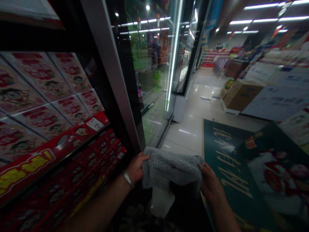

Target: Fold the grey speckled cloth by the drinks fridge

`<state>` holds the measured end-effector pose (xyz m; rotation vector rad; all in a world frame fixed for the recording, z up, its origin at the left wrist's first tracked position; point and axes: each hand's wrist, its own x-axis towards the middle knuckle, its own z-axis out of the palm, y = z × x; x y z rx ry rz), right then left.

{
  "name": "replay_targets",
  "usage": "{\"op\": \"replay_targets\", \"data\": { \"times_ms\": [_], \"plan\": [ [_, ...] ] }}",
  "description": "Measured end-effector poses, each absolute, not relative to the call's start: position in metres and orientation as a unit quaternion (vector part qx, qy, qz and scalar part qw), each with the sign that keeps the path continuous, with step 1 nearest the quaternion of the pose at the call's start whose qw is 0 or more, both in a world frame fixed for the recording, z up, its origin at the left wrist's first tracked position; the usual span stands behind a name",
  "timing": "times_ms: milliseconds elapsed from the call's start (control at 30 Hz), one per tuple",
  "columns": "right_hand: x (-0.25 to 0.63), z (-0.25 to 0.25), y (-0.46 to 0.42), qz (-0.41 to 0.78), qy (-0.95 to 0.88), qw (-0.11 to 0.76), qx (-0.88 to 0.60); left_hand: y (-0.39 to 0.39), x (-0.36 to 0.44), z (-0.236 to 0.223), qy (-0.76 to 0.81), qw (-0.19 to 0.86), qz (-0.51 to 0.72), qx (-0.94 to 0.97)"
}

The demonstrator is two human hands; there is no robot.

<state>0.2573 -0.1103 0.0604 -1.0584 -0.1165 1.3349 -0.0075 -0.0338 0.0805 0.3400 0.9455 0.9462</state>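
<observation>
I hold a grey speckled cloth (172,167) stretched between both hands, low in the middle of the view. My left hand (135,168) grips its left edge; a bracelet sits on that wrist. My right hand (210,183) grips the right edge. A pale whitish object (162,199), maybe a bottle, hangs below the cloth; who holds it is unclear. The cloth is just in front of the glass cooler door (149,74) and its grey frame (113,77).
Red boxed goods (48,106) fill shelves on the left. A dark green floor mat (224,151) lies to the right, with cardboard boxes (238,95) and displays beyond. A tiled aisle (193,125) runs ahead along the coolers.
</observation>
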Motion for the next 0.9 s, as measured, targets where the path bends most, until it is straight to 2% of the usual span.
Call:
{"op": "replay_targets", "data": {
  "times_ms": [333,900],
  "plan": [
    [0.251,0.074,-0.108,0.546,-0.047,0.657,-0.518,-0.031,-0.011,0.091,0.476,0.735,0.452,0.169],
    [0.259,0.069,-0.107,0.501,-0.067,0.662,-0.554,-0.028,-0.023,0.093,0.435,0.749,0.463,0.187]
  ]
}}
